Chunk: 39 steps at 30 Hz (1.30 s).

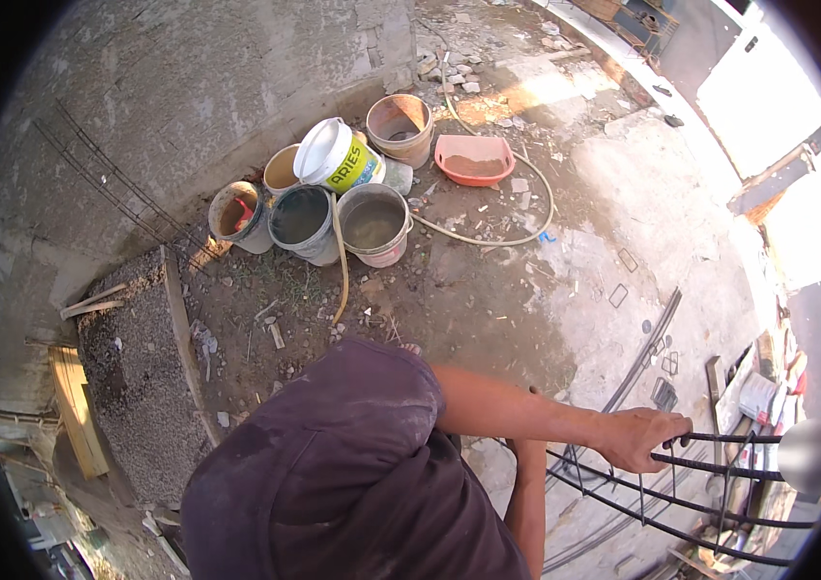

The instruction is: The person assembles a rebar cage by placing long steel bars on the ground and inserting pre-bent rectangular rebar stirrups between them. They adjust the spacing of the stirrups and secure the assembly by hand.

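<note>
My left hand [640,437] is closed around a dark steel bar of a rebar cage [720,469] at the lower right. The cage is made of long curved bars tied with thin stirrups. My left arm reaches to it from a dark purple sleeve [352,435]. My right forearm [526,507] rises from the lower edge beneath the left arm. Its hand is hidden behind the left forearm, near the cage's left end.
Several buckets [374,224] of grey water stand by the concrete wall, with a white tub [333,155] lying on them and an orange basin [474,159]. A hose [526,227] loops over the dirt floor. A gravel heap [135,377] and planks [77,411] lie left. Loose bars [644,353] lie right.
</note>
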Available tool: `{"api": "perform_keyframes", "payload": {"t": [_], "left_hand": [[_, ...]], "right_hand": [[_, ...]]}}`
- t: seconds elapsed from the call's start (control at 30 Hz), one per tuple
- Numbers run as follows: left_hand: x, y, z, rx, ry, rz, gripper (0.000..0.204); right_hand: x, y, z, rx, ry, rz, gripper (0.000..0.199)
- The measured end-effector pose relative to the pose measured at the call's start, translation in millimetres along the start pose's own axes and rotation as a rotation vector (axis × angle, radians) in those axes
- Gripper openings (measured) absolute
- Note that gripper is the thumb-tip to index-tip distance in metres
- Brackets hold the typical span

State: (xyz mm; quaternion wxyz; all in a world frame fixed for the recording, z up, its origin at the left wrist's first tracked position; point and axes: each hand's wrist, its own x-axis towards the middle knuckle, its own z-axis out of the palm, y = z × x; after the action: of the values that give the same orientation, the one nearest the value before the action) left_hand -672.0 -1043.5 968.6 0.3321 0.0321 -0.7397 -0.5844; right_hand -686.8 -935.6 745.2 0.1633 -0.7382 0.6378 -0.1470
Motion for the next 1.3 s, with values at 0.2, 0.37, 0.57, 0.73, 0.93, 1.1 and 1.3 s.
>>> {"api": "perform_keyframes", "payload": {"t": [0.2, 0.37, 0.57, 0.73, 0.93, 1.1, 1.3], "left_hand": [[-2.4, -7.9, -0.7, 0.024, -0.003, 0.004, 0.044], [-7.3, -6.8, -19.7, 0.011, -0.073, 0.033, 0.04], [-63.6, 8.5, -43.0, -0.012, 0.136, 0.05, 0.039], [-147.1, 43.8, -106.3, 0.106, 0.234, 0.024, 0.039], [-321.1, 206.8, -218.5, 0.094, 0.296, -0.053, 0.067], [-488.8, 328.7, -291.8, 0.177, 0.572, -0.042, 0.074], [-665.7, 462.7, -376.0, 0.418, 1.096, -0.246, 0.066]], "right_hand": [[-99.4, -58.9, -88.0, 0.974, 0.287, 0.681, 0.046], [-149.2, -37.5, -130.4, 0.329, 0.816, 0.698, 0.07], [-54.6, -55.5, -174.8, 0.322, 1.029, 0.188, 0.081], [-11.5, -104.3, -140.6, 0.619, 1.078, 0.067, 0.077], [36.2, -243.6, -112.1, 0.326, 0.983, -0.12, 0.027], [81.3, -513.1, -96.3, 0.77, 0.732, -0.133, 0.08], [160.9, -745.3, -5.5, 1.065, 0.436, -0.318, 0.08]]}}
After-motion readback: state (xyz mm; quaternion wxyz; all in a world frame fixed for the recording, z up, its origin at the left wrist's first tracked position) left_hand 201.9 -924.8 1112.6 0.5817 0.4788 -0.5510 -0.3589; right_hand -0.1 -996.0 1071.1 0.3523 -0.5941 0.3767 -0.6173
